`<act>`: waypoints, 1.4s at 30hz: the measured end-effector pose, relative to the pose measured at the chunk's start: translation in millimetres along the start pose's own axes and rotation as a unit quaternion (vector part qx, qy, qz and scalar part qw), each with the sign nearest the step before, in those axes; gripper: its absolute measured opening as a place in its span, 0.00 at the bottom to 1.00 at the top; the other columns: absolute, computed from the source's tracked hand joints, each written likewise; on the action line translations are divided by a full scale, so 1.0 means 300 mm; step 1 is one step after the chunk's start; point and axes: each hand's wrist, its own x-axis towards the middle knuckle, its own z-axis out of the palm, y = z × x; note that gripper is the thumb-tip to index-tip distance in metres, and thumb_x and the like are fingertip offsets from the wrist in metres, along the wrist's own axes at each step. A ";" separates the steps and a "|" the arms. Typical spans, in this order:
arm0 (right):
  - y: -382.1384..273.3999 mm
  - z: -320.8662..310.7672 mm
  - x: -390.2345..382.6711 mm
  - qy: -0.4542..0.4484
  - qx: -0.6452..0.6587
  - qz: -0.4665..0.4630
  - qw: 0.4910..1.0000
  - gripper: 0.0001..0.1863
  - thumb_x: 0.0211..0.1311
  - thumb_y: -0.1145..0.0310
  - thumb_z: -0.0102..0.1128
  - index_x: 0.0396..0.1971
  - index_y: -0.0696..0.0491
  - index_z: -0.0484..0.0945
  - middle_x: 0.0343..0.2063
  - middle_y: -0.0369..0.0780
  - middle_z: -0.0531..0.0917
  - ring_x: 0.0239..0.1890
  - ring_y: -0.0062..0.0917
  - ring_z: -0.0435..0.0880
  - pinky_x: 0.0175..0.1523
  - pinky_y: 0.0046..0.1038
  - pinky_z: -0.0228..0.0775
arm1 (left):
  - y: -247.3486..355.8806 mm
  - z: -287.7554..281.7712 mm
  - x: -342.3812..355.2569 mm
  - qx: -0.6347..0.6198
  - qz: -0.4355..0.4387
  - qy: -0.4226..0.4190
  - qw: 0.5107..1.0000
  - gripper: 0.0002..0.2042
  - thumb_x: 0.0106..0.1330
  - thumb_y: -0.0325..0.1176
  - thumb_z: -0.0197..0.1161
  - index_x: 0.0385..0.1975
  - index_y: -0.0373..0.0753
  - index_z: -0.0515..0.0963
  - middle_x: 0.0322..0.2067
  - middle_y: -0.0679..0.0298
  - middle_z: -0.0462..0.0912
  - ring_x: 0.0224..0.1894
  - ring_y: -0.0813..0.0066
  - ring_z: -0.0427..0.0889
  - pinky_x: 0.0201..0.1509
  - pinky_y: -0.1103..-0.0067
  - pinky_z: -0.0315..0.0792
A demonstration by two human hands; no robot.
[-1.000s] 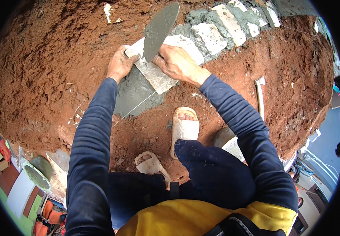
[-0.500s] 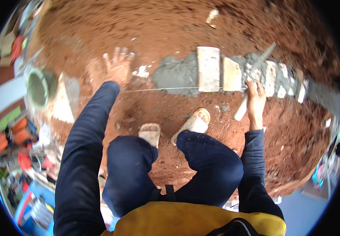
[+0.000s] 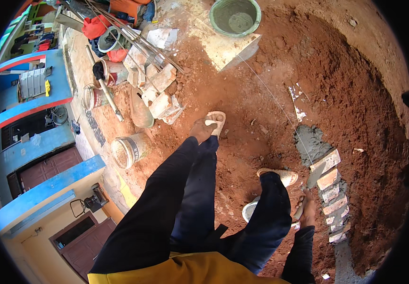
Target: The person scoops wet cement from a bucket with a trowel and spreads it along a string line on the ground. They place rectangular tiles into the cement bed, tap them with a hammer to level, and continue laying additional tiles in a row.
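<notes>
My right hand is closed round the handle of a trowel. The trowel's grey blade lies against the near end of a brick, the farthest in a row of several bricks bedded in grey mortar. Beyond that brick spreads wet mortar. A taut string runs over the soil to the row. My left hand is beside my left sandal, fingers drawn together. A small white bit shows at its fingertips; I cannot make out what it is.
A green bucket with grey residue stands at the far middle. Broken bricks, thin rods and a white pail lie to the left. Loose red soil banks up on the right. A blue-trimmed building stands farther left.
My left hand has left the soil, where it lay spread, and come to my left foot, fingers now drawn in. The trowel stays in my right hand. The view has swung left.
</notes>
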 end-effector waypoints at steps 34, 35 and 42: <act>0.130 1.183 -0.399 -0.034 0.197 0.071 0.977 0.12 0.79 0.56 0.56 0.39 0.49 0.71 0.27 0.34 0.78 0.23 0.20 0.79 0.27 0.27 0.78 | -0.281 -0.459 0.373 -0.033 0.235 -0.192 0.952 0.55 0.48 0.35 0.83 0.74 0.28 0.53 0.71 0.46 0.60 0.74 0.55 0.60 0.80 0.64 0.56; 0.132 1.137 -0.409 -0.046 0.169 0.049 0.983 0.13 0.79 0.55 0.55 0.39 0.49 0.70 0.27 0.34 0.78 0.22 0.19 0.78 0.27 0.27 0.78 | -0.160 -0.453 0.337 -0.021 0.247 -0.211 0.946 0.54 0.48 0.35 0.82 0.74 0.28 0.53 0.70 0.46 0.61 0.74 0.56 0.61 0.79 0.65 0.56; 0.308 0.620 -0.438 -0.038 0.230 -0.035 0.972 0.19 0.80 0.48 0.52 0.43 0.51 0.73 0.28 0.35 0.78 0.23 0.20 0.78 0.29 0.25 0.76 | 0.678 -0.252 -0.022 -0.051 0.283 -0.423 0.859 0.46 0.54 0.37 0.79 0.72 0.32 0.61 0.56 0.55 0.79 0.56 0.63 0.83 0.62 0.69 0.76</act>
